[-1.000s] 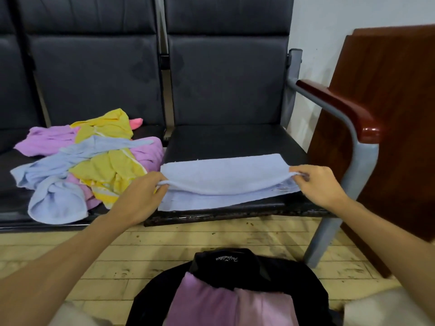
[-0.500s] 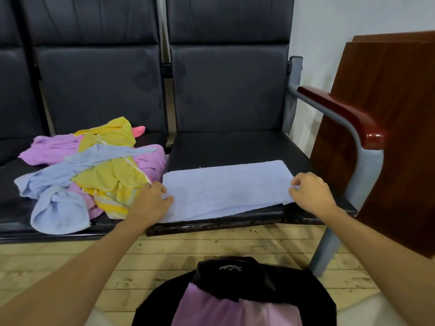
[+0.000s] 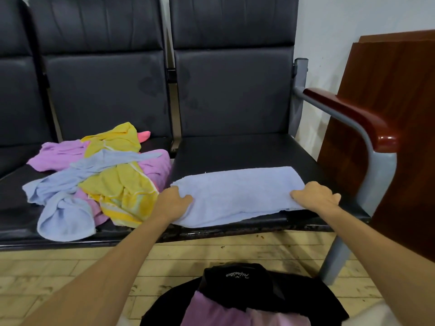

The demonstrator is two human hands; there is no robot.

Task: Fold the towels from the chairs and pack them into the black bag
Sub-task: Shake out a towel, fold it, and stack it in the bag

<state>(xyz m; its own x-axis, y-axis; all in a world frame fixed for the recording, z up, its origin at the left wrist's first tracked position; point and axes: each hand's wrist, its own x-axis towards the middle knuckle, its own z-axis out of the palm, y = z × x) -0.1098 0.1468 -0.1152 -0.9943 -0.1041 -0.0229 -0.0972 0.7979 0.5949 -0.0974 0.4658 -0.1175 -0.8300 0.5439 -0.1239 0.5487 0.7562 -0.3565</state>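
Note:
A light blue towel [image 3: 237, 194] lies folded into a long strip across the front of the right chair seat [image 3: 244, 151]. My left hand [image 3: 173, 203] grips its left end, thumb on top. My right hand [image 3: 315, 196] holds its right end with the fingers curled over the edge. A loose pile of towels [image 3: 98, 180] in purple, yellow, light blue and pink covers the left seat. The black bag [image 3: 294, 295] stands open on the floor below me, with folded purple towels [image 3: 211, 311] inside.
A grey metal armrest with a red-brown wooden top [image 3: 348, 116] borders the right seat. A brown wooden panel [image 3: 388, 95] leans against the white wall behind it. A pale wooden floor [image 3: 70, 267] runs between the chairs and the bag.
The raised near edge of the blue towel was carried over and laid flat, halving it. My hands then shifted from pressing the strip to holding its two ends.

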